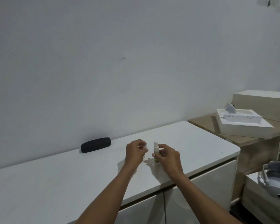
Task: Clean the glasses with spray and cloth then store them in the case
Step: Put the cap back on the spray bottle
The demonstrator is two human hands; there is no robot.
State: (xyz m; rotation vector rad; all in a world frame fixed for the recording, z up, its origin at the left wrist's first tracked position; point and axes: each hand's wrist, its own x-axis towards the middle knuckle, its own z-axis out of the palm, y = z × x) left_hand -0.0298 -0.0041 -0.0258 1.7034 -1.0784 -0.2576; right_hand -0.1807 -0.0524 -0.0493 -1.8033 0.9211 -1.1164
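The spray bottle (155,153) stands on the white cabinet top (55,178), grasped by the right hand (167,156). The left hand (135,151) pinches something pale, perhaps its cap. The black case (95,145) lies closed, left of the bottle. I see no glasses. Better to hold the bottle upright.

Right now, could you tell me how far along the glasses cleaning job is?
It looks early. Nothing looks finished: the black glasses case lies closed on the white cabinet top, and no glasses or cloth are visible. In hand: the right hand holds the small spray bottle, while the left hand pinches something small and pale, perhaps its cap. Spraying, wiping and storing all remain.
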